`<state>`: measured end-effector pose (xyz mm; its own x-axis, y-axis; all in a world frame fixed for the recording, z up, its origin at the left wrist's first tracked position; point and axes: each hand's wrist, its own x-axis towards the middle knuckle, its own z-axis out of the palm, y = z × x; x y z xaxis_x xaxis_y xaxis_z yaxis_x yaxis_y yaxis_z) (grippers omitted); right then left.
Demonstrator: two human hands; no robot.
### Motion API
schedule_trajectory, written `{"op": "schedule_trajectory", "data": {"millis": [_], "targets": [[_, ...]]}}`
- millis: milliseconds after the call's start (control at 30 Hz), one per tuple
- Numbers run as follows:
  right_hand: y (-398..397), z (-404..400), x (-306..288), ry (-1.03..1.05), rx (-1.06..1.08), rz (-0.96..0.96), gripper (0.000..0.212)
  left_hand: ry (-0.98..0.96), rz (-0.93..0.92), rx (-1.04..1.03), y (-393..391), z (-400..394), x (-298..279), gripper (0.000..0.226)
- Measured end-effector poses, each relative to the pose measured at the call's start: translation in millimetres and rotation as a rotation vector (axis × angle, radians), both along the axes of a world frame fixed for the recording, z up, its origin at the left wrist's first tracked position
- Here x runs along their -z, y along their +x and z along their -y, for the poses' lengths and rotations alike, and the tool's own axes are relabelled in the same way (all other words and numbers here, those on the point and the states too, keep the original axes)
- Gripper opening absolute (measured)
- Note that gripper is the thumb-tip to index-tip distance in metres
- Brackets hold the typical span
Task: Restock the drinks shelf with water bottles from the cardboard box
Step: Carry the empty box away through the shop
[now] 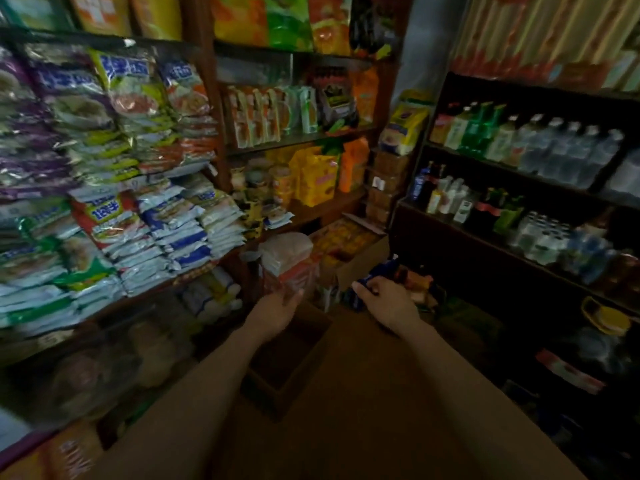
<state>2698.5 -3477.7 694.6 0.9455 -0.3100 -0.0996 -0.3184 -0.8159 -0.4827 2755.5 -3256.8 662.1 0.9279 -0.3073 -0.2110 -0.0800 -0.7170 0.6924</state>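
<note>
Shop shelves around; one cardboard box (294,355); left hand (277,311) relaxed; right hand (388,301) grips blue item (375,275).

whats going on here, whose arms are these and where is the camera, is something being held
There is no machine here. The one picture comes from a wide-angle camera worn on a person's head, looking forward and down, so the two bare arms are that person's own. They stand in a small shop. The left hand is open, palm up, above an open cardboard box on the floor; it holds nothing. The right hand grips a blue-wrapped item, too blurred to name for sure. On the right is the dark drinks shelf with water bottles in rows. On the left, shelves carry stacked snack packets.
</note>
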Motion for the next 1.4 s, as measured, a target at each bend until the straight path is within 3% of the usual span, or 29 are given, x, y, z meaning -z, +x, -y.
{"op": "schedule_trajectory", "data": {"millis": [133, 300, 400, 600, 733, 1133, 1400], "targets": [[89.5, 20.1, 21.5, 0.083, -0.079, -0.065, 0.060, 0.000, 0.002, -0.125, 74.6, 13.8, 22.5, 0.062], [190.0, 37.4, 47.3, 0.131, -0.166, -0.120, 0.055, -0.040, -0.022, -0.275, 144.1, 27.8, 35.4, 0.044], [239.9, 43.0, 67.3, 0.185, -0.204, -0.105, 0.056, -0.112, -0.030, -0.413, 177.3, 30.9, 58.0, 0.050], [337.4, 55.4, 124.4, 0.327, -0.279, -0.251, 0.046, -0.143, -0.276, -0.727, 220.7, 45.5, 119.0, 0.053], [394.7, 66.8, 166.8, 0.353, -0.319, -0.356, 0.058, -0.229, -0.385, -0.951, 238.3, 61.0, 165.6, 0.062], [497.8, 81.8, 345.7, 0.471, -0.172, -0.670, 0.073, -0.325, -0.530, -1.435, 276.1, 60.9, 319.6, 0.066], [532.7, 78.4, 468.9, 0.397, -0.220, -0.696, 0.068, -0.229, -0.557, -1.514, 282.1, 46.9, 436.7, 0.064]]}}
